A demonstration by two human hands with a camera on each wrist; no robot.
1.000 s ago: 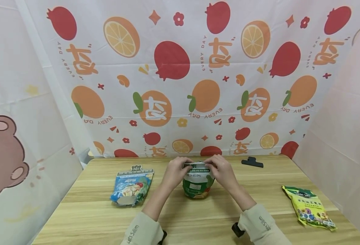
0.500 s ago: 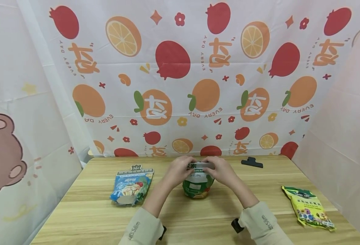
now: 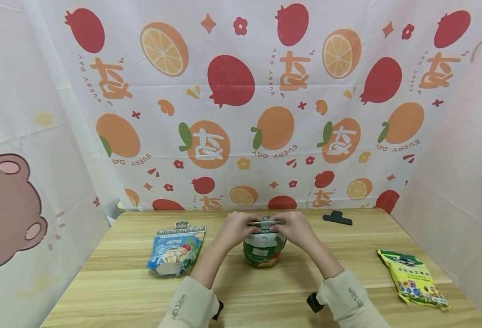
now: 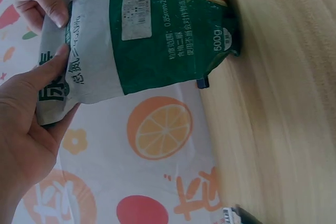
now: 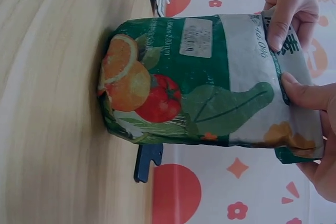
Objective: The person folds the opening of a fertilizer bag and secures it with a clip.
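Observation:
A green and white fertilizer bag [image 3: 261, 253] stands upright at the middle of the table, its front printed with an orange and a tomato [image 5: 160, 98]. My left hand [image 3: 238, 229] pinches the left part of its top edge, thumb in front and fingers behind. On the right part, my right hand [image 3: 295, 229] grips the same edge in the same way. The white top strip [image 4: 52, 85] is bent over between the two hands. Both thumbs press along the strip on the printed side, as the right wrist view shows. The fingers behind the bag are mostly hidden.
A blue bag [image 3: 175, 253] with a grey clip [image 3: 181, 230] across its top stands to the left. At the back right lies a black clip [image 3: 337, 217], and a yellow bag [image 3: 417, 280] lies flat near the right edge. A fruit-printed curtain [image 3: 241, 123] hangs behind the table [image 3: 265, 300].
Both hands stay at the bag's top. The top strip, upright with its print showing before, is now tipped over so its edge shows as a thin flat line. The other things have not moved.

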